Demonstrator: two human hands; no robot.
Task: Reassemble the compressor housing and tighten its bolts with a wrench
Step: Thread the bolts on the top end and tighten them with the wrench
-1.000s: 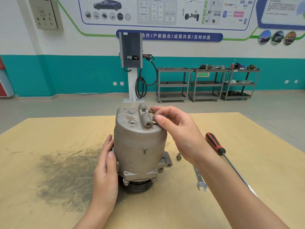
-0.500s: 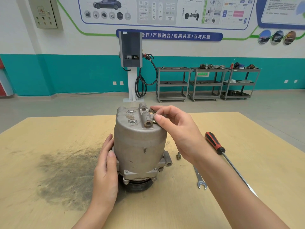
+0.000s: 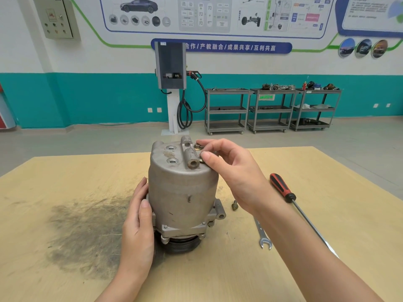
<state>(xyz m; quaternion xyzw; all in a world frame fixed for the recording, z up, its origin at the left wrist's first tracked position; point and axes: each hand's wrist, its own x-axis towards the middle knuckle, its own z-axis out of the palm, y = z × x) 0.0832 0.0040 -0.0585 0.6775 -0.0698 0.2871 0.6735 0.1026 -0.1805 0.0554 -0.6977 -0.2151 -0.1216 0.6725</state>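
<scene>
Two bare forearms are reaching in from the bottom edge over a pale wooden tabletop (image 3: 305, 214). The left hand (image 3: 137, 225) is lying flat against the lower left side of the compressor housing (image 3: 183, 192), fingers straight and pressing, its grip not curled round anything. The housing, a grey metal cylinder, is standing upright at approx. the centre of the tabletop, resting on a dark pulley (image 3: 181, 244) at its base. A dark smudge (image 3: 87, 232) is staining the wood to the left of the hand. To the right of the housing, a small loose bolt (image 3: 234, 205) is lying near the base; an open-end wrench (image 3: 262, 234) is lying partly under the right forearm, and a screwdriver w/ red and black handle (image 3: 282, 188) is lying further right, tip pointing toward the near edge. The right hand (image 3: 235, 173) is resting on top of the housing, its grip pinching a brass-coloured bolt (image 3: 203, 159) between thumb and fingertips, just beside a raised port fitting (image 3: 190, 156). A second bolt head (image 3: 198, 146) is sitting just behind it. Beyond the tabletop, a grey charging post (image 3: 171, 83) w/ black cable is standing on the floor, and three grey shelf carts (image 3: 270, 110) are lining a teal and white wall.
</scene>
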